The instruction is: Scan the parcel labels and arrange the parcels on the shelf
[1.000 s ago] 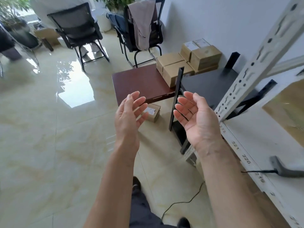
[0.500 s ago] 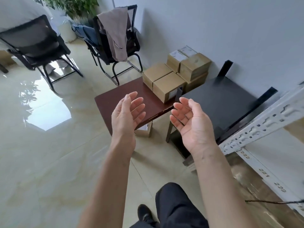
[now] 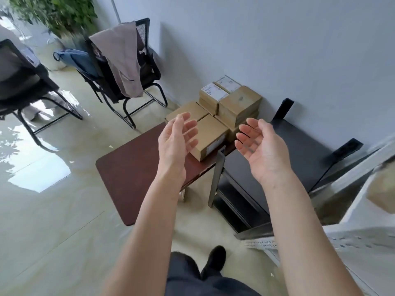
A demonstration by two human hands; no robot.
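Step in hand: reach for next parcel — nothing scanned yet. Left hand (image 3: pixel 177 142) and right hand (image 3: pixel 261 149) empty, fingers spread, palms facing. Parcels (image 3: pixel 239 105) stacked at far end of table (image 3: pixel 130 171), against wall. Next move: two-handed pickup of nearest parcel (image 3: pixel 210 135), label turned outward.

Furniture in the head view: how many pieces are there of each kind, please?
Black chairs: 2
Brown table: 1
Black stand: 1
White shelf rack: 1
Total: 5
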